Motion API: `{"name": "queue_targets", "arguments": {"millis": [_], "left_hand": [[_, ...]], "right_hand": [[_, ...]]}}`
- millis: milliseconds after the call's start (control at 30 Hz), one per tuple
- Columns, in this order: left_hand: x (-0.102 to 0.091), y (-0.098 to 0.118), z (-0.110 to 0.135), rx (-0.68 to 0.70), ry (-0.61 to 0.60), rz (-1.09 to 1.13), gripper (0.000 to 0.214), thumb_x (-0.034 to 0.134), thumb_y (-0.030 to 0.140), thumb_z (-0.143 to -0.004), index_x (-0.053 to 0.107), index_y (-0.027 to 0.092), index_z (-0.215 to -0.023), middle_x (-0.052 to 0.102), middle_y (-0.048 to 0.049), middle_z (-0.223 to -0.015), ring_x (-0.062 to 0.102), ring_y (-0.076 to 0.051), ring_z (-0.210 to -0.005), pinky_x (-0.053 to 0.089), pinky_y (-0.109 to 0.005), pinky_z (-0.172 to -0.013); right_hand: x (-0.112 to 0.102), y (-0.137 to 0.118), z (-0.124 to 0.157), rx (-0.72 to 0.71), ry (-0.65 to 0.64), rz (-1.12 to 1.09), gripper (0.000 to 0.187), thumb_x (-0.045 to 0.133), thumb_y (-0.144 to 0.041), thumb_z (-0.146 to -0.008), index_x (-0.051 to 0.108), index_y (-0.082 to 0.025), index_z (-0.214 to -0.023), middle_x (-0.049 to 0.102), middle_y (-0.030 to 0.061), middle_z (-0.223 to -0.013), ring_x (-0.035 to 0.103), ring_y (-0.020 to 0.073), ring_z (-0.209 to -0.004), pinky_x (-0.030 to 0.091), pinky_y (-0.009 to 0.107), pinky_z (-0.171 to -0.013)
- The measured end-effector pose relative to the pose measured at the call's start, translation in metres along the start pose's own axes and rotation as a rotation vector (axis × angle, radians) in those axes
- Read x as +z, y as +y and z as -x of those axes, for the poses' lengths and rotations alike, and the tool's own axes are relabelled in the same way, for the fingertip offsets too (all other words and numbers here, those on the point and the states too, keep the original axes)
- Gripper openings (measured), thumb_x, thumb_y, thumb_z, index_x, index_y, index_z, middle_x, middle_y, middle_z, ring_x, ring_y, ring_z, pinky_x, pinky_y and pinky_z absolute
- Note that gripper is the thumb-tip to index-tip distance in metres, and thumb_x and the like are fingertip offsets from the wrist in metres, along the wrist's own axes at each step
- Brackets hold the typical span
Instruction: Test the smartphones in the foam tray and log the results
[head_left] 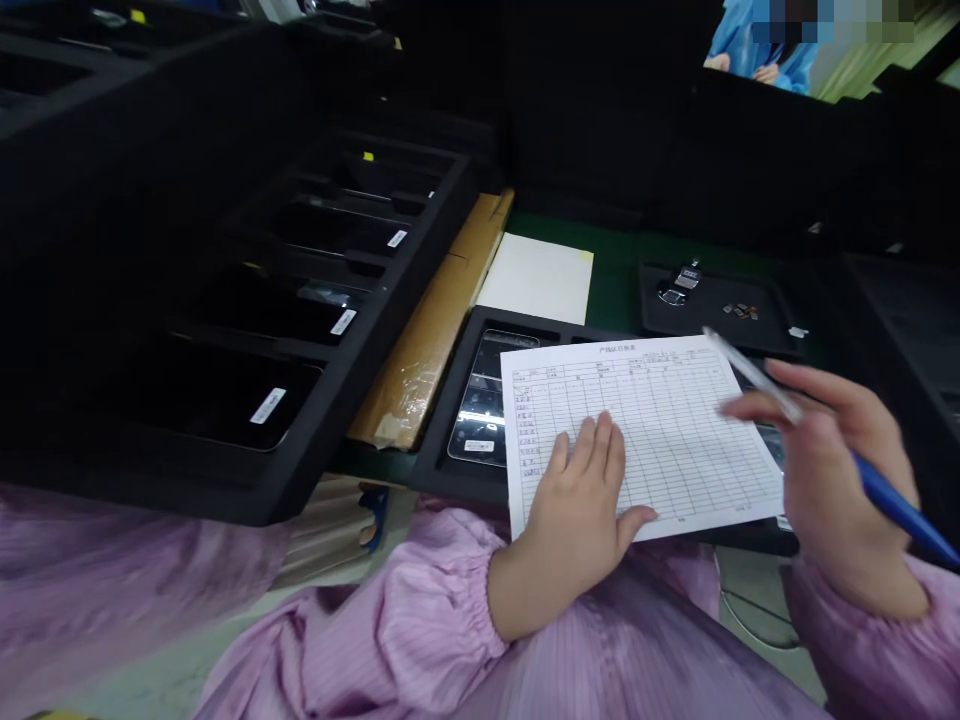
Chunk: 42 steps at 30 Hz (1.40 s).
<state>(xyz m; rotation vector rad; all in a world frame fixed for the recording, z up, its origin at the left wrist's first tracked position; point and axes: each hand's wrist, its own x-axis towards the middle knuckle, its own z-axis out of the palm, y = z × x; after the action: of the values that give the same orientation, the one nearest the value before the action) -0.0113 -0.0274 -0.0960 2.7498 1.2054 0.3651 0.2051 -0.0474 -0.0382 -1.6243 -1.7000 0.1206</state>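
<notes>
A printed form with a ruled table [675, 440] lies over a dark foam tray [435, 460]. My left hand [574, 510] rests flat on the form's lower left part, fingers stretched out and thumb apart. In my right hand [847, 480] is a pen [896, 505] with a blue barrel and a pale, blurred front end. Its tip points up and left, near the form's top right corner. Under the paper's left side, a glossy dark panel with a white label [487, 400] shows in the tray.
At left, a large black foam tray [390, 300] holds several labelled dark panels. Beside it runs a tape-wrapped cardboard strip [427, 340]. A white sheet [536, 280] lies behind the form. Small parts sit in a shallow black tray [712, 330]. Across the bench is a person in blue [795, 75].
</notes>
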Motion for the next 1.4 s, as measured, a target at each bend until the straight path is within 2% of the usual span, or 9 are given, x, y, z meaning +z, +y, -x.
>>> {"name": "queue_targets", "arguments": {"millis": [100, 333, 533, 800, 900, 1000, 1133, 1267, 1400], "left_hand": [[0.002, 0.0, 0.001, 0.0, 0.013, 0.008, 0.078, 0.023, 0.063, -0.101, 0.045, 0.004, -0.147, 0.04, -0.0182, -0.158, 0.045, -0.033, -0.142, 0.037, -0.046, -0.114], [0.006, 0.0, 0.001, -0.008, 0.045, 0.025, 0.079, 0.025, 0.064, -0.1, 0.044, 0.003, -0.147, 0.041, -0.0187, -0.158, 0.044, -0.033, -0.143, 0.037, -0.047, -0.114], [0.007, 0.0, 0.004, -0.012, 0.042, 0.022, 0.08, 0.029, 0.066, -0.099, 0.045, 0.003, -0.147, 0.04, -0.0198, -0.158, 0.044, -0.034, -0.143, 0.038, -0.047, -0.114], [0.003, -0.009, -0.015, -0.113, -0.007, 0.022, 0.082, 0.033, 0.067, -0.098, 0.044, 0.001, -0.147, 0.041, -0.0215, -0.157, 0.044, -0.036, -0.143, 0.036, -0.049, -0.115], [0.0, -0.012, -0.022, -0.122, -0.069, 0.048, 0.085, 0.036, 0.068, -0.097, 0.043, -0.001, -0.147, 0.04, -0.0235, -0.156, 0.043, -0.037, -0.143, 0.036, -0.05, -0.115], [-0.002, -0.011, -0.024, -0.118, -0.102, 0.051, 0.088, 0.036, 0.069, -0.096, 0.042, -0.002, -0.147, 0.041, -0.0245, -0.156, 0.044, -0.038, -0.142, 0.036, -0.051, -0.114], [-0.004, -0.01, -0.024, -0.113, -0.104, 0.034, 0.094, 0.037, 0.073, -0.093, 0.042, -0.003, -0.147, 0.042, -0.0255, -0.154, 0.046, -0.038, -0.14, 0.036, -0.049, -0.113], [-0.004, -0.01, -0.024, -0.104, -0.107, 0.026, 0.102, 0.036, 0.08, -0.089, 0.042, -0.004, -0.147, 0.042, -0.0255, -0.154, 0.047, -0.038, -0.139, 0.036, -0.049, -0.111], [-0.005, -0.013, -0.024, -0.091, -0.1, 0.062, 0.109, 0.034, 0.086, -0.085, 0.042, -0.002, -0.148, 0.041, -0.0238, -0.155, 0.047, -0.038, -0.139, 0.035, -0.048, -0.111]], "right_hand": [[0.017, 0.008, -0.047, -0.009, -0.039, 0.027, 0.027, 0.046, -0.04, -0.102, 0.064, -0.026, -0.116, 0.07, 0.0084, -0.117, 0.066, 0.0309, -0.111, 0.052, 0.048, -0.097], [0.078, 0.032, -0.088, -0.192, -0.421, 0.046, 0.022, 0.054, -0.036, -0.095, 0.053, -0.023, -0.113, 0.068, 0.0083, -0.116, 0.061, 0.0286, -0.116, 0.022, 0.058, -0.121], [0.087, 0.021, -0.103, -0.12, -0.422, -0.056, 0.022, 0.06, -0.035, -0.087, 0.054, -0.023, -0.105, 0.064, 0.0071, -0.103, 0.06, 0.026, -0.095, 0.048, 0.043, -0.091], [0.106, 0.011, -0.138, -0.175, -0.376, -0.157, 0.018, 0.064, -0.03, -0.082, 0.056, -0.022, -0.097, 0.061, 0.0034, -0.091, 0.056, 0.0209, -0.081, 0.046, 0.037, -0.079], [0.111, 0.006, -0.132, -0.228, -0.21, -0.15, 0.018, 0.07, -0.035, -0.081, 0.059, -0.023, -0.087, 0.064, 0.0049, -0.088, 0.057, 0.025, -0.089, 0.044, 0.042, -0.086], [0.106, -0.003, -0.11, -0.185, 0.002, -0.344, 0.031, 0.06, -0.047, -0.093, 0.062, -0.023, -0.074, 0.055, 0.0011, -0.064, 0.053, 0.0194, -0.067, 0.044, 0.037, -0.071], [0.104, -0.004, -0.079, 0.115, -0.121, -0.693, 0.045, 0.04, -0.061, -0.101, 0.066, -0.025, -0.104, 0.056, -0.0011, -0.064, 0.051, 0.0158, -0.058, 0.042, 0.031, -0.059], [0.114, 0.007, -0.066, 0.216, -0.054, -0.731, 0.037, 0.07, -0.054, -0.089, 0.053, -0.023, -0.077, 0.05, -0.005, -0.062, 0.045, 0.0109, -0.055, 0.038, 0.025, -0.054], [0.12, 0.006, -0.06, 0.243, -0.064, -0.717, 0.037, 0.052, -0.058, -0.098, 0.052, -0.024, -0.084, 0.052, -0.0056, -0.059, 0.044, 0.0108, -0.047, 0.034, 0.026, -0.047]]}}
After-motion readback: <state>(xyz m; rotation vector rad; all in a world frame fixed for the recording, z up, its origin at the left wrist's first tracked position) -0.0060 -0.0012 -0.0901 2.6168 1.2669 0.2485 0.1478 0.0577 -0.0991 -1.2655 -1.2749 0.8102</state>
